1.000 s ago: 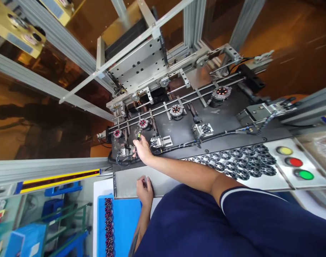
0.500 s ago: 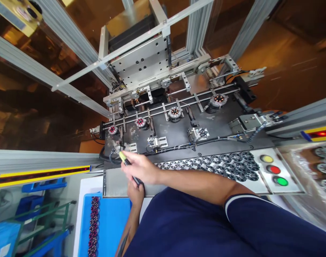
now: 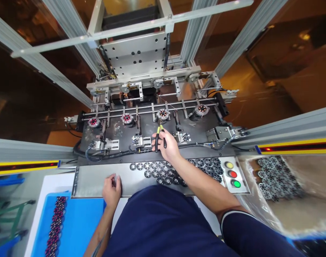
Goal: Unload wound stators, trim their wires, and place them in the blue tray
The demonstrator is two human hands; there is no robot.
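Gripping the pliers (image 3: 157, 138), R hand (image 3: 168, 144) reaches over the black machine plate (image 3: 120, 134), fingers closed round the yellow-green & black handles, which stand slightly apart. Pliers' tips are at the near edge of the round fixture (image 3: 163, 114), 3rd of 4 from L; can't tell if they pinch anything there. L hand (image 3: 112, 189) rests on the steel front strip of the bench (image 3: 89, 178), fingers half curled, thumb a bit apart from them. Black spoked discs (image 3: 154, 165) lie in rows on same strip, partly behind R forearm, w/ yellow, red & green buttons (image 3: 234, 174) at far R end. Blue tray (image 3: 82, 221) sits below L hand, w/ a line of red-and-black parts (image 3: 55, 225) along its L side. Plastic-lined box (image 3: 307, 203) w/ more discs (image 3: 276, 175) is off to R
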